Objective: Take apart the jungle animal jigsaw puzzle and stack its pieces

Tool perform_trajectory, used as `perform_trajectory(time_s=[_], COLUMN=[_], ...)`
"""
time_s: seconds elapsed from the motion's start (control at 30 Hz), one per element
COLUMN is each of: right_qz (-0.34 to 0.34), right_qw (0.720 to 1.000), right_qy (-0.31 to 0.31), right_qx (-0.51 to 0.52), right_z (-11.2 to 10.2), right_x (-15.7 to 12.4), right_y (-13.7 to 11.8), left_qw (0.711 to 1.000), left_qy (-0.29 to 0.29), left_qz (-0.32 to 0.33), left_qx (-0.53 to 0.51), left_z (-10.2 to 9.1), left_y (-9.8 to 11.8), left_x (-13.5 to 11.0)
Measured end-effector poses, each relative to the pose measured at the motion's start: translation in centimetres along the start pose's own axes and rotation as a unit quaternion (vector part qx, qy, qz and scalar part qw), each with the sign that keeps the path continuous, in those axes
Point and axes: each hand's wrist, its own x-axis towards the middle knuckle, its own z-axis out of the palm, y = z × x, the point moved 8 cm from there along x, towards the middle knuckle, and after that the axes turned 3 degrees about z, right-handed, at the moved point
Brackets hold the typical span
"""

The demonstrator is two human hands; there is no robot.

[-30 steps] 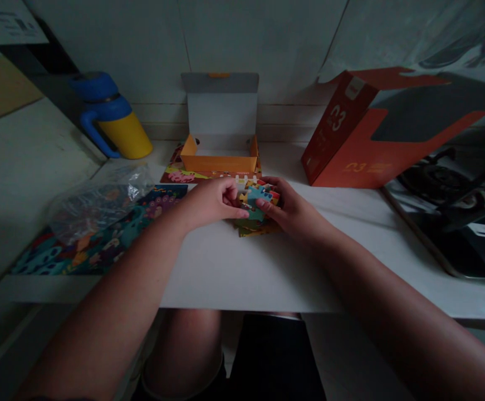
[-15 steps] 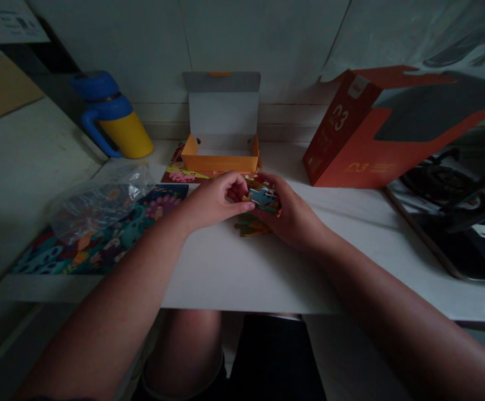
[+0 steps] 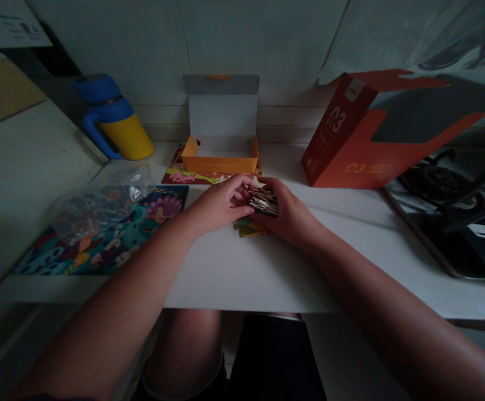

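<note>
My left hand (image 3: 219, 203) and my right hand (image 3: 290, 214) meet over the middle of the white table (image 3: 267, 267). Together they grip a small stack of jigsaw pieces (image 3: 263, 201), held on edge so its layered side faces me. A few loose pieces (image 3: 248, 227) lie on the table just under my hands. Right behind them stands a small orange box (image 3: 220, 159) with its grey lid flipped up, resting on a colourful puzzle sheet (image 3: 184, 175).
At the left lies a blue-green puzzle board (image 3: 100, 245) with a clear plastic bag (image 3: 100, 203) on it. A yellow jug with a blue lid (image 3: 114, 120) stands at the back left. A large red carton (image 3: 376, 131) lies at the back right, beside a gas hob (image 3: 455, 211).
The pieces, first held flat with the picture side up, have been gathered and turned on edge into a tight stack. Both hands have closed in around it.
</note>
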Motion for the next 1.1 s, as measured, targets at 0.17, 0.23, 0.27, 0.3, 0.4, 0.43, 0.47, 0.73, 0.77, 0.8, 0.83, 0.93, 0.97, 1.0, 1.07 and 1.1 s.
perform_trajectory(time_s=[0.17, 0.23, 0.27, 0.3, 0.4, 0.43, 0.47, 0.73, 0.77, 0.8, 0.83, 0.93, 0.97, 1.0, 1.07, 1.1], right_qz=[0.015, 0.032, 0.049, 0.070, 0.132, 0.149, 0.164, 0.238, 0.241, 0.242, 0.243, 0.242, 0.239, 0.237, 0.228, 0.223], right_qw=[1.000, 0.999, 0.998, 0.996, 0.985, 0.981, 0.977, 0.955, 0.953, 0.952, 0.951, 0.953, 0.955, 0.958, 0.964, 0.967], right_qy=[-0.001, 0.010, 0.024, 0.043, 0.110, 0.127, 0.137, 0.087, 0.087, 0.088, 0.086, 0.067, 0.060, 0.055, 0.054, 0.057], right_qx=[-0.006, -0.018, -0.022, -0.024, -0.009, 0.001, 0.016, 0.154, 0.161, 0.166, 0.171, 0.169, 0.165, 0.156, 0.126, 0.107], right_z=[-0.2, -0.6, -0.9, -1.4, -3.3, -3.9, -4.4, -4.7, -4.7, -4.6, -4.6, -4.3, -4.2, -4.1, -4.2, -4.4], right_x=[0.2, 0.3, 0.4, 0.5, 0.4, 0.3, 0.3, -0.2, -0.2, -0.2, -0.3, -0.3, -0.3, -0.3, -0.2, -0.1], right_y=[-0.1, 0.2, 0.6, 1.0, 2.7, 3.3, 3.9, 6.7, 6.8, 6.9, 7.0, 7.2, 7.2, 7.1, 6.8, 6.4], left_qw=[0.999, 0.993, 0.988, 0.982, 0.964, 0.957, 0.951, 0.925, 0.927, 0.927, 0.927, 0.922, 0.920, 0.919, 0.918, 0.917], left_qy=[0.026, 0.050, 0.060, 0.065, 0.027, 0.002, -0.024, -0.127, -0.125, -0.122, -0.118, -0.105, -0.100, -0.093, -0.082, -0.076], left_qz=[0.008, 0.004, 0.001, -0.003, -0.022, -0.029, -0.035, -0.038, -0.037, -0.039, -0.044, -0.066, -0.069, -0.066, -0.054, -0.048], left_qx=[0.046, 0.105, 0.141, 0.176, 0.265, 0.287, 0.306, 0.355, 0.353, 0.352, 0.354, 0.368, 0.372, 0.377, 0.385, 0.389], left_z=[-0.6, -1.3, -1.6, -1.9, -1.5, -1.2, -0.7, 0.2, 0.0, -0.3, -0.7, -1.6, -1.8, -1.9, -2.0, -2.0], left_y=[0.5, 0.6, 0.6, 0.6, 0.7, 0.6, 0.6, -0.3, -0.5, -0.7, -1.0, -1.8, -2.0, -2.2, -2.2, -2.2], left_x=[0.0, -0.1, -0.1, -0.2, -0.4, -0.4, -0.5, -0.9, -0.9, -0.8, -0.8, -0.9, -0.9, -0.8, -0.7, -0.7])
